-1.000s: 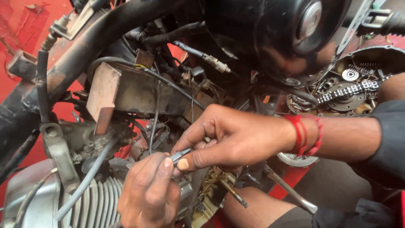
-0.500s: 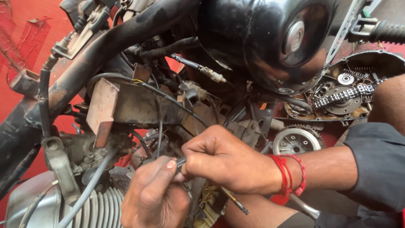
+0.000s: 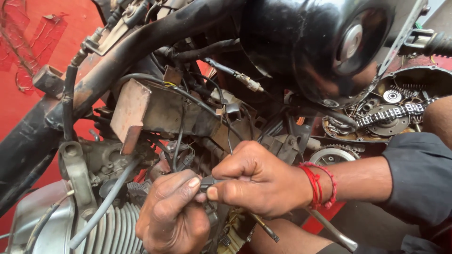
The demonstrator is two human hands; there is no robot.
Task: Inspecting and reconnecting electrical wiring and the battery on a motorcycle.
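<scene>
My left hand (image 3: 172, 214) and my right hand (image 3: 256, 178) meet low in the middle, both pinching a small dark cable connector (image 3: 207, 182) between thumb and fingers. A thin black wire (image 3: 229, 131) runs up from it into the motorcycle frame. My right wrist wears a red thread band (image 3: 318, 186). Below my hands lie the finned engine cylinder (image 3: 115, 230) and a grey hose (image 3: 106, 202). Most of the connector is hidden by my fingers.
A black fuel tank (image 3: 325, 42) hangs at the upper right. The black frame tube (image 3: 141, 47) slants across the top left. An open engine case with gears and a chain (image 3: 391, 113) sits at right. A metal lever (image 3: 329, 230) pokes out below my right wrist. A red floor lies behind.
Both hands have shifted slightly down and right while staying pinched on the connector. The view has tilted, so the tank and chain case sit higher and further right.
</scene>
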